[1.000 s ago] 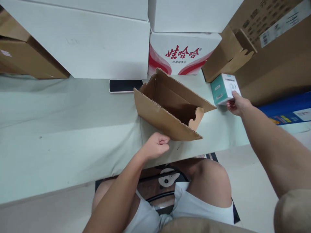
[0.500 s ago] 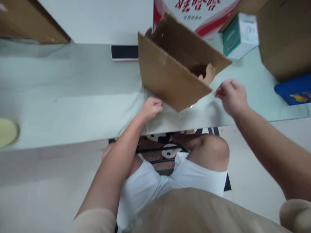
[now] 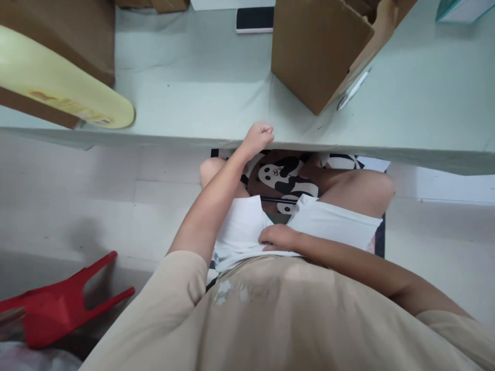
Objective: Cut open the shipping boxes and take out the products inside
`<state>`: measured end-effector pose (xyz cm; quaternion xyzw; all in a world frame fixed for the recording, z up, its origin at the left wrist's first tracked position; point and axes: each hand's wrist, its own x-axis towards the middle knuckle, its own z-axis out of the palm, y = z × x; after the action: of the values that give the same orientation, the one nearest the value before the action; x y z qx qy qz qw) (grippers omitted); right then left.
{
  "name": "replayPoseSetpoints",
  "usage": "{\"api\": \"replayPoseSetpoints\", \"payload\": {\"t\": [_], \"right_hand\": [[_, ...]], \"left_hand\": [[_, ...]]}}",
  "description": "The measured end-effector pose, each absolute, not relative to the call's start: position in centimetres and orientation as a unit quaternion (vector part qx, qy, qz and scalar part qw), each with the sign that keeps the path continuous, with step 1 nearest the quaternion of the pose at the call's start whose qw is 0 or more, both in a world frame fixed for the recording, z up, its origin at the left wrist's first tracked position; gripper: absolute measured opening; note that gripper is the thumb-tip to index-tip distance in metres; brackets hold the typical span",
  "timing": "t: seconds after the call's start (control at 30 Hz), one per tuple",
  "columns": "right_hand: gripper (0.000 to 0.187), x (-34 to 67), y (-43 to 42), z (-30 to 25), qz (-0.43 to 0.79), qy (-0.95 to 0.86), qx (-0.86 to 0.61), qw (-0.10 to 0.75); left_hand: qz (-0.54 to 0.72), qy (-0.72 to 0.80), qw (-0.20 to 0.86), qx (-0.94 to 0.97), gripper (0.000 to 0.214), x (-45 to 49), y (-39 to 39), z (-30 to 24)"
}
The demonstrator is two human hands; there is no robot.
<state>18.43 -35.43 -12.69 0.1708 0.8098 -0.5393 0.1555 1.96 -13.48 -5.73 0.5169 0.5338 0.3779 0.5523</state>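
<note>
My left hand [image 3: 258, 138] is a closed fist resting at the near edge of the pale green table [image 3: 193, 98], with nothing visible in it. My right hand [image 3: 279, 238] lies on my lap against the white shorts, its fingertips tucked under the hem of my beige shirt, so the fingers are hidden. An open brown cardboard box [image 3: 320, 51] stands tilted on the table beyond my left fist, not touched by either hand. A thin white strip [image 3: 351, 93] sticks out under its right corner.
A phone [image 3: 255, 19] lies at the table's far side. A yellow roll [image 3: 58, 82] rests against brown cartons at the left. A teal-and-white small box [image 3: 460, 7] shows at the top right. A red plastic stool [image 3: 58, 304] lies on the floor at lower left.
My right hand let go of the small teal box, passed the cardboard box and dropped to my lap. The view tilted down towards my body. The left fist stayed at the table edge.
</note>
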Motion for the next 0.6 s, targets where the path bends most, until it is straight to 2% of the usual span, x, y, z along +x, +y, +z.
{"api": "replayPoseSetpoints", "payload": {"t": [0.1, 0.3, 0.6], "right_hand": [[0.031, 18.7, -35.6, -12.7, -0.516, 0.818, 0.185, 0.174], [0.025, 17.6, -37.0, -12.8, -0.493, 0.816, 0.205, 0.222], [0.026, 18.0, -34.5, -12.5, -0.57, 0.786, 0.171, 0.17]], "left_hand": [[0.382, 0.554, 0.553, 0.491, 0.043, 2.2, -13.1, -5.8], [0.392, 0.571, 0.573, 0.438, 0.045, 2.6, -12.0, -5.8], [0.404, 0.565, 0.573, 0.435, 0.036, 2.1, -12.5, -5.9]]}}
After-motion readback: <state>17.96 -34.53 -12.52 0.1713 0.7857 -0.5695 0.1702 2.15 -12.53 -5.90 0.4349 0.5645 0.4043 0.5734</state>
